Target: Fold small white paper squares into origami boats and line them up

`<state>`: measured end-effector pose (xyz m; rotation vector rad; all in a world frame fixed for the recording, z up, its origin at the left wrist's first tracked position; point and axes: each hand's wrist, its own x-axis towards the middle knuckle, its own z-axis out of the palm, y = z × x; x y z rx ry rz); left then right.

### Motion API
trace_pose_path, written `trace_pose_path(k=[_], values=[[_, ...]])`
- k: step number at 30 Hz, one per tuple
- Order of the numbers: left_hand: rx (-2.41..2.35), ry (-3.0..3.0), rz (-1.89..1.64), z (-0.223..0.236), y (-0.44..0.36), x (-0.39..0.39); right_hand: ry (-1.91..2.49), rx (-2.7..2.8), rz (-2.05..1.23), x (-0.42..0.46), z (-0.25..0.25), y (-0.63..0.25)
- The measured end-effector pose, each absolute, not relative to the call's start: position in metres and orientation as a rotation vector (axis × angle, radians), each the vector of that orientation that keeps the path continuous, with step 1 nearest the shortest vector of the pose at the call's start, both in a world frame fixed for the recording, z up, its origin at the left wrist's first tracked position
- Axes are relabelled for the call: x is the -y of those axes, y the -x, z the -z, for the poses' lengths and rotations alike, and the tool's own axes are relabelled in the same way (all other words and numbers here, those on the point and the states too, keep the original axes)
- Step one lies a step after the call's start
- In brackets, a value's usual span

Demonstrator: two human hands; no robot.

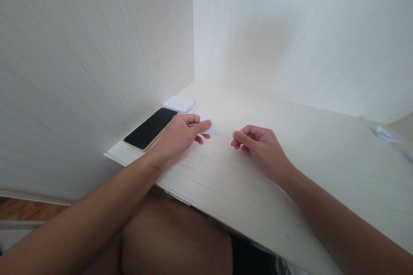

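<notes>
My left hand (187, 131) pinches a small piece of white paper (206, 128) between thumb and fingers, just above the white desk (206, 176). The paper's far edge blurs into the pale surface. To the right, apart from the paper, my right hand (256, 144) is closed, thumb tip against the index finger; whatever it holds, if anything, is too small to make out. Beside my left wrist lies a phone (151, 128) with a dark screen. Behind the phone rests a small stack of folded white paper (180, 103).
A white panel (97, 51) rises along the desk's left side and another (290, 43) along its back. At the far right sits a blurred, clear-and-white item (387, 134). My legs (177, 236) are under the front edge.
</notes>
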<state>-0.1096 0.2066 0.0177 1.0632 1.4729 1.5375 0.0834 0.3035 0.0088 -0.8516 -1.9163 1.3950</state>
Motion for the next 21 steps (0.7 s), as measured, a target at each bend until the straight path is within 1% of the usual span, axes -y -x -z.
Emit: trace_pose_path(k=[3,6,15,21], values=[[-1.517,-1.242,-1.305,-0.018,0.097,-0.202,0.817,1.867,-1.411,-0.3,-0.008,-0.081],[-1.614,-1.423,-1.179,-0.018,0.087,-0.199,0.722,1.852,-1.448,-0.295,-0.009,-0.079],[-1.812,-1.664,-1.127,-0.024,0.083,-0.194,0.646,1.918,-1.336,-0.288,-0.005,-0.078],[-2.052,-1.925,-1.057,-0.028,0.077,-0.192,0.607,1.887,-1.346,-0.284,-0.005,-0.078]])
